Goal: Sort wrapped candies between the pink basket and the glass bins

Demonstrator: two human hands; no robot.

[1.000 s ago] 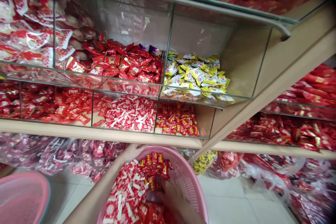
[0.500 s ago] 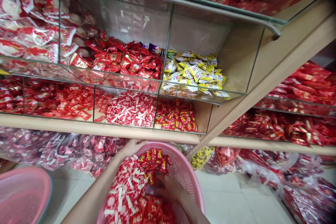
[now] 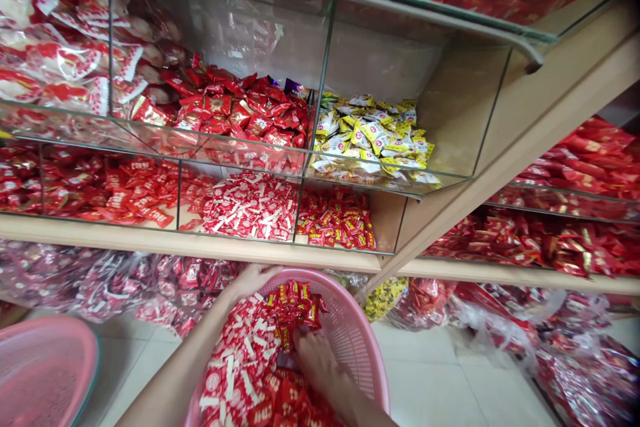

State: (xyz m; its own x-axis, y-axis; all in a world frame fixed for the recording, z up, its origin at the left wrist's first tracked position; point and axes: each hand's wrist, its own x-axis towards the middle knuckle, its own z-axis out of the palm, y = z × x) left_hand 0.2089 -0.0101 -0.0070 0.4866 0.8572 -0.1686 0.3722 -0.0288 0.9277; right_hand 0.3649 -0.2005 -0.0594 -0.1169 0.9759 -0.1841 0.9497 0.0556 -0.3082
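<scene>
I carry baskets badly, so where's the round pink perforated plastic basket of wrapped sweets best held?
Probably take the basket by its right rim, from the right and above: the curved lip stands exposed above the sweets, while the left hand is at the far-left rim.

Pink rnd plas. bskt point(image 3: 345, 323) was before beige glass-fronted shelving point(image 3: 150, 241); red/white wrapped candies point(image 3: 235, 367) lay in its L half; pink rnd plas. tub point(image 3: 45, 363) stood L.
</scene>
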